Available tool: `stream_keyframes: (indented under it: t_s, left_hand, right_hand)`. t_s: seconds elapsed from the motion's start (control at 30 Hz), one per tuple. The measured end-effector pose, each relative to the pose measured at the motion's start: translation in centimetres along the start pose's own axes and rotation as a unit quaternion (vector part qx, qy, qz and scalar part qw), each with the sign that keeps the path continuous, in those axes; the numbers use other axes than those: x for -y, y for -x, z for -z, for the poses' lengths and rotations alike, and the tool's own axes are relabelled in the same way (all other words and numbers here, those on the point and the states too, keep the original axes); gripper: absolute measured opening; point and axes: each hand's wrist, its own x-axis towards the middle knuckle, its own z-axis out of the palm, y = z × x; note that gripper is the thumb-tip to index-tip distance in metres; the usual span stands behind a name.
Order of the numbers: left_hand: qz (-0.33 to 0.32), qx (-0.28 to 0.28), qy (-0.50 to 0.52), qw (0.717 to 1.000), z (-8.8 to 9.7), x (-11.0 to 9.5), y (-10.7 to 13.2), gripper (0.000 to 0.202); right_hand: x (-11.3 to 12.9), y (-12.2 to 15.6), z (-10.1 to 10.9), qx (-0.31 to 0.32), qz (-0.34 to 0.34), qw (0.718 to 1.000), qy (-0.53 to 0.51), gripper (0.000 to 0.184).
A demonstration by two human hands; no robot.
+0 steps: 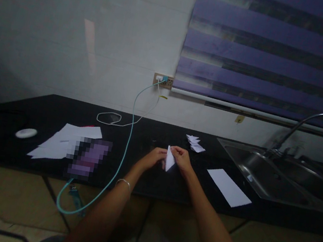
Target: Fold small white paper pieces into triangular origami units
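My left hand (154, 156) and my right hand (182, 159) meet over the black countertop (145, 176), both pinching a small folded piece of white paper (169, 159) held upright between them. The left wrist wears a thin bracelet. A few small folded white paper pieces (195, 143) lie just beyond my right hand. A white paper strip (228, 187) lies flat to the right of my right forearm.
A stack of white paper sheets (66, 139) lies at the left, with a small white disc (26, 133) beside it. A teal cable (127, 140) and a white cable (112, 118) run from the wall socket (162, 80). A steel sink (280, 175) with tap stands at right.
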Motion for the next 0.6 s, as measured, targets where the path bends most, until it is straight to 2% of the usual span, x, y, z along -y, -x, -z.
stream_keyframes:
  t_s: [0.3,0.53,0.6]
  left_hand:
    - [-0.024,0.001,-0.024,0.999,0.2,0.4,0.1,0.024]
    - [-0.008,-0.035,-0.047,0.998,-0.1,-0.9,0.4,0.029]
    - [-0.001,-0.026,-0.045,0.999,-0.2,-1.1,0.4,0.031]
  right_hand:
    - [0.4,0.2,-0.2,-0.004,-0.011,1.000,-0.008,0.038]
    - [0.3,0.1,-0.1,-0.012,-0.024,0.999,-0.032,0.039]
    - [0.3,0.1,-0.1,-0.012,-0.029,0.999,-0.037,0.040]
